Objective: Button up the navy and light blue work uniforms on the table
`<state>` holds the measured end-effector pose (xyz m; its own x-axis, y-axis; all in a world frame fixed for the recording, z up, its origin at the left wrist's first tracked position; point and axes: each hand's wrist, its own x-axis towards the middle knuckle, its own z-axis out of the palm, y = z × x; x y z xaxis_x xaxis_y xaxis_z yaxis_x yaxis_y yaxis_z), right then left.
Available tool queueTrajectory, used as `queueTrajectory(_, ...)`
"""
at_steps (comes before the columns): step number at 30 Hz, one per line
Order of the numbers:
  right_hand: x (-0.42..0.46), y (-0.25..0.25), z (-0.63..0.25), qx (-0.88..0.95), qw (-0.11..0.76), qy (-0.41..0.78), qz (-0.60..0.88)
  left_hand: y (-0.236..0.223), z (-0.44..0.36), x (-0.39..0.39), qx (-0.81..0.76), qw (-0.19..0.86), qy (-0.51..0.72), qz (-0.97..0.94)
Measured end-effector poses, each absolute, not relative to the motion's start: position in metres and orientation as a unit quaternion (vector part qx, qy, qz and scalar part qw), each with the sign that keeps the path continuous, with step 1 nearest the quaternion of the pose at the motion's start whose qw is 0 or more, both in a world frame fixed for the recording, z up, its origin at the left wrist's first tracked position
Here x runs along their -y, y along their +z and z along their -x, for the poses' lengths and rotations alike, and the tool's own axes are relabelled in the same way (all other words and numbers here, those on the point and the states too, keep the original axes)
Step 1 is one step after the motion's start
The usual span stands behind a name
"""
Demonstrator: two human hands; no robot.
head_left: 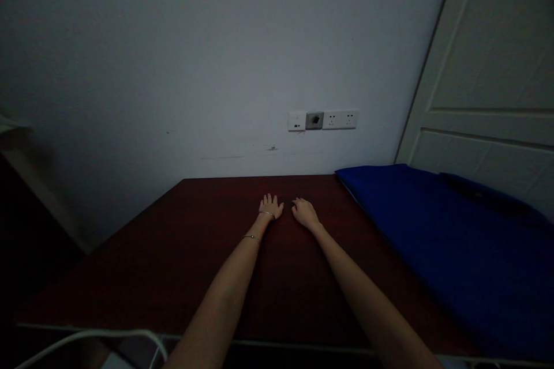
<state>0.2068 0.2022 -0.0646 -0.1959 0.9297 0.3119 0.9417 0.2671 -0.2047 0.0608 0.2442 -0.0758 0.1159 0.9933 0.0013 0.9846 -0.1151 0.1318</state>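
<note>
The dark red surface point(173, 242) lies beneath both hands and reaches back to the wall point(216, 69). The left hand point(271, 206) has its fingers spread toward the far edge, while the right hand point(304, 211), just beside it, has fingers bent inward, and I cannot tell how tightly they close. A blue cover point(454, 242) lies to the right, and sockets point(340, 120) sit on the wall beyond.
</note>
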Motion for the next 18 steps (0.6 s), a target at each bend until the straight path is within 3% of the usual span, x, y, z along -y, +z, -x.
queueTrajectory(6,-0.198,-0.059,-0.205,0.77,0.179,-0.012,0.612,-0.074,-0.063,-0.242,-0.665,0.019,0.023,-0.746)
queueTrajectory(13,-0.194,-0.012,-0.242,0.815,0.092,0.033,0.571,-0.027,-0.072,-0.257,-0.617,0.031,-0.126,-0.776)
queueTrajectory(18,-0.139,0.034,-0.311,0.814,0.042,-0.1,0.571,0.001,-0.096,-0.281,-0.546,0.046,-0.141,-0.825)
